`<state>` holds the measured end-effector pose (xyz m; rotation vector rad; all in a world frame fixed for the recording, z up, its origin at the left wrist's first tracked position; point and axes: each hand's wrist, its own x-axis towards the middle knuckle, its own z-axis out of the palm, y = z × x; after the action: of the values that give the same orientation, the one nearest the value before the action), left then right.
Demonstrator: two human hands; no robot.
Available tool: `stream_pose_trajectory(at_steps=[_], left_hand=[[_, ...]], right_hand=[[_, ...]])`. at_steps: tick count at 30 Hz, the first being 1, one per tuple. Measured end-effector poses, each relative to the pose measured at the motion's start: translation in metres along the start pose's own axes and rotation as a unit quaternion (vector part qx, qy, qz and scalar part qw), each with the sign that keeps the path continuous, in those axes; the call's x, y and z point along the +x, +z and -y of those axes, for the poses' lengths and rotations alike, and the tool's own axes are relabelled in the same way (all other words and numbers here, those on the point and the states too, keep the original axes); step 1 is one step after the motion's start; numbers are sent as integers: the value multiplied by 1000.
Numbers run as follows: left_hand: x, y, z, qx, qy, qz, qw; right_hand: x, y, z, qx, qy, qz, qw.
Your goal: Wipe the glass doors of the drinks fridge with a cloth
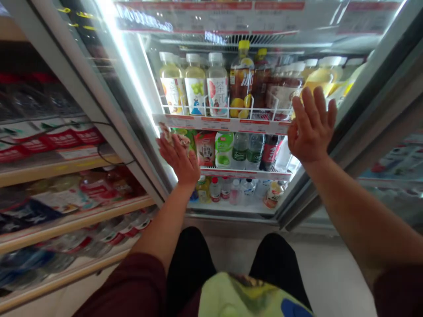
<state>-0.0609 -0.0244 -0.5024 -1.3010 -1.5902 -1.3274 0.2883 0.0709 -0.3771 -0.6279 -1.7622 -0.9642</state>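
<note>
I face an open drinks fridge. My left hand (pixel 180 159) reaches to the left end of the middle shelf (pixel 244 173), and its fingers rest around a small patterned packet (pixel 167 132) just under the price rail (pixel 224 124). My right hand (pixel 311 127) is open with fingers spread, raised at the right end of that rail beside the fridge's right door frame (pixel 360 101). The top shelf carries pale juice bottles (pixel 194 88) and a yellow-capped tea bottle (pixel 242 83). The middle shelf holds green-labelled bottles (pixel 224 149) and a dark cola bottle (pixel 270 152).
The glass door (pixel 109 79) swings open to the left. Beyond it, wooden shelves (pixel 66 220) hold packaged goods and bottled water. Small bottles (pixel 231 190) stand on the fridge's bottom shelf. My dark trousers and a green bag (pixel 244 297) are below, over a pale floor.
</note>
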Motion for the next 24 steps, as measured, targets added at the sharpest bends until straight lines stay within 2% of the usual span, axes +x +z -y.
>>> stream_pose_trajectory(at_steps=[4,6,7,8,9,11,12,14,16,19,21,22,24], left_hand=[[-112,9,-15,-31,-32,106,993],[-141,11,-14,-38,-47,151,987],[-139,10,-11,-39,-52,155,986],[-125,8,-6,-35,-53,143,988],[-101,5,-1,-33,-53,129,990],[-43,-2,10,-11,-42,48,998],[-17,-5,15,-8,-42,30,999],[8,-8,19,5,-47,0,999],[-11,-8,19,12,-46,4,999],[-87,-3,15,3,-27,50,998],[-120,0,14,-7,-14,77,997],[-121,0,14,-8,-10,80,997],[-90,0,9,-5,-7,62,998]], right_hand=[[-2,2,-3,26,-4,2,1000],[-1,0,-2,44,8,11,999],[-1,-2,0,48,18,21,998],[0,-3,1,49,29,33,998],[1,-5,3,51,42,48,997],[2,-7,4,51,60,71,994],[3,-7,5,50,63,78,994],[4,-7,5,50,70,91,992],[5,-7,5,42,75,103,991],[7,-8,7,41,91,107,989],[9,-10,8,55,111,112,986],[9,-10,8,63,121,117,984],[10,-10,8,76,125,120,982]])
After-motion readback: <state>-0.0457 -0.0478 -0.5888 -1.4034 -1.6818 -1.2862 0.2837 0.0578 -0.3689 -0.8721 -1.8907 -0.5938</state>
